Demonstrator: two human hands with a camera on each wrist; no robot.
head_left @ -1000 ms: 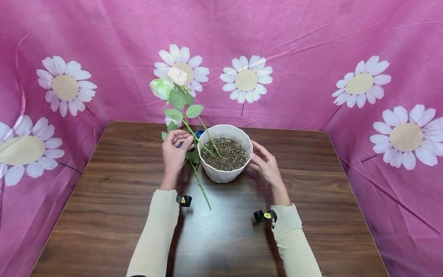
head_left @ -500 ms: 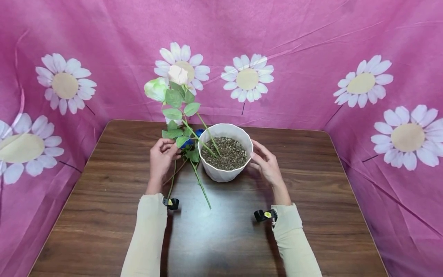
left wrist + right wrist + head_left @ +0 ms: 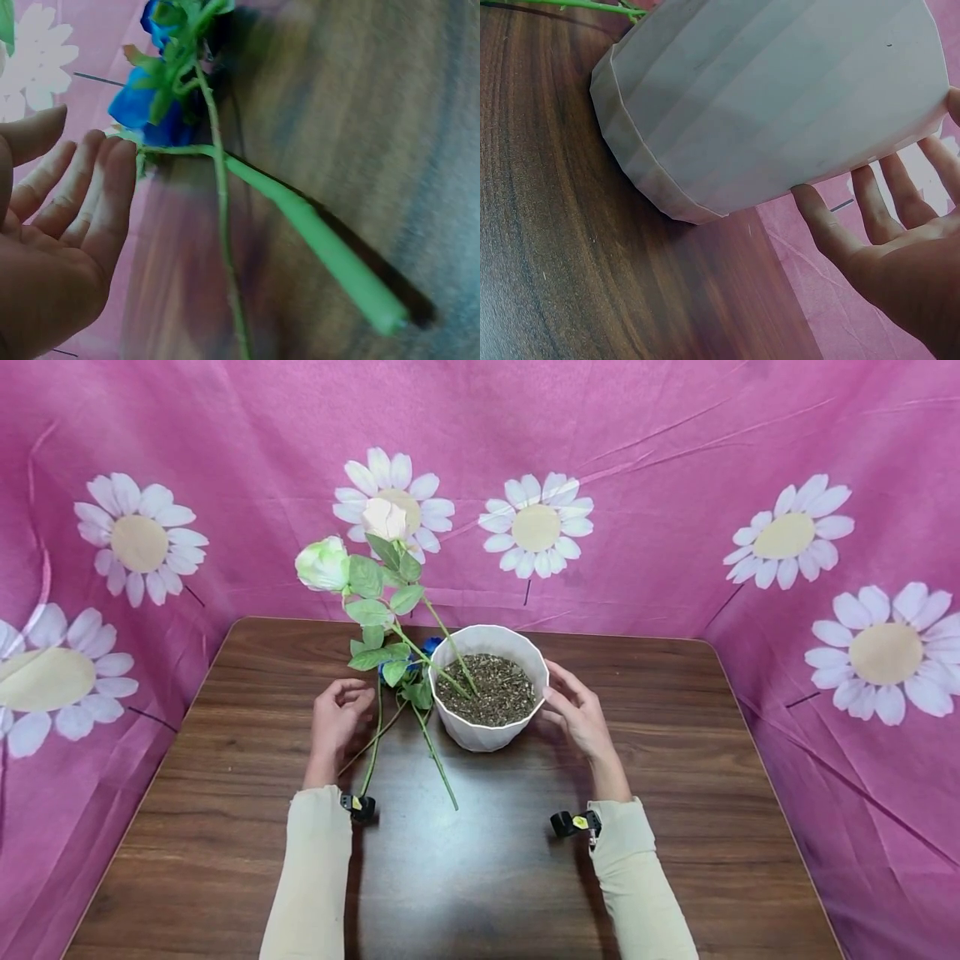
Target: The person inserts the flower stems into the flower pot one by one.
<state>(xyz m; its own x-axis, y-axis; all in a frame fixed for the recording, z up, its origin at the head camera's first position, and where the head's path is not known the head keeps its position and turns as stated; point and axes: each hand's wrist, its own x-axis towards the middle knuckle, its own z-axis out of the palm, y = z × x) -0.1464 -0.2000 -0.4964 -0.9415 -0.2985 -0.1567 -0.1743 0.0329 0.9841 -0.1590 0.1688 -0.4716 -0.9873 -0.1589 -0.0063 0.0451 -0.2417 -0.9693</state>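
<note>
A white faceted flower pot (image 3: 483, 735) of dark soil stands upright on the table. Two artificial roses, one pale pink (image 3: 384, 518) and one green-white (image 3: 323, 564), lean left with their stems in the soil. Left of the pot lie blue roses (image 3: 161, 112), their green stems (image 3: 300, 217) on the wood. My left hand (image 3: 337, 724) is beside them, holding nothing; its fingers look relaxed in the left wrist view. Against the pot's right side rests my right hand (image 3: 583, 718), fingertips touching the outer wall and thumb near the rim (image 3: 937, 131).
The brown wooden table (image 3: 675, 860) reaches back to a pink cloth (image 3: 637, 577) printed with large daisies, which also hangs at both sides. Leaves (image 3: 367, 610) of the potted roses overhang the blue flowers left of the pot.
My left hand has let go of the green-white rose's leafy part and drawn left and toward me. That rose head has swung left. The right hand and pot have stayed put.
</note>
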